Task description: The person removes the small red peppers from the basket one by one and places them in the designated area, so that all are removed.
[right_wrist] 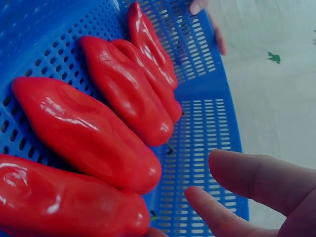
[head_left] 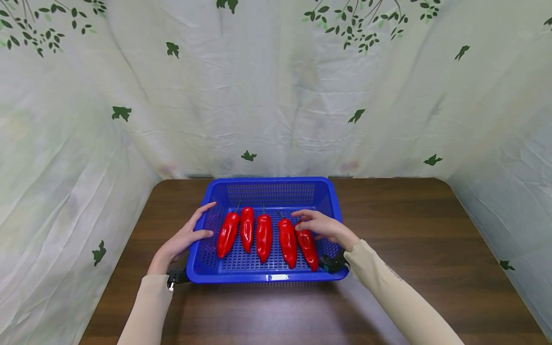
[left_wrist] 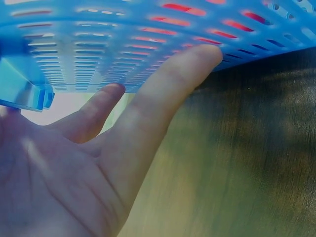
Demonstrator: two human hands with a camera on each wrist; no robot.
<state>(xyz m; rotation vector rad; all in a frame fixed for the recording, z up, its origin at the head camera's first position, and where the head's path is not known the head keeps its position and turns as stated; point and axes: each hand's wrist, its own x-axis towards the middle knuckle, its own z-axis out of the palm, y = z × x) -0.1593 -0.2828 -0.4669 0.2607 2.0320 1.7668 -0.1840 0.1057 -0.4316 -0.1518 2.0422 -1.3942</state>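
Observation:
Several glossy red peppers [head_left: 264, 238] lie side by side, stems toward the back, in a blue slotted basket [head_left: 269, 277]. My left hand [head_left: 185, 239] is at the basket's left side, fingers and thumb spread; its thumb [left_wrist: 173, 79] lies against the slotted blue wall in the left wrist view. Over the rightmost pepper [head_left: 307, 247] is my right hand [head_left: 325, 227], fingers apart and slightly bent. The right wrist view shows two of its fingers [right_wrist: 256, 177] beyond the pepper ends, with another fingertip at the nearest pepper [right_wrist: 74, 202]; contact there is unclear.
The basket stands on a dark brown wooden table [head_left: 396, 230]. Pale cloth [head_left: 267, 105] printed with green leaves hangs behind the table and along both sides. A black device [head_left: 332, 263] on my right wrist overlaps the basket's front right corner.

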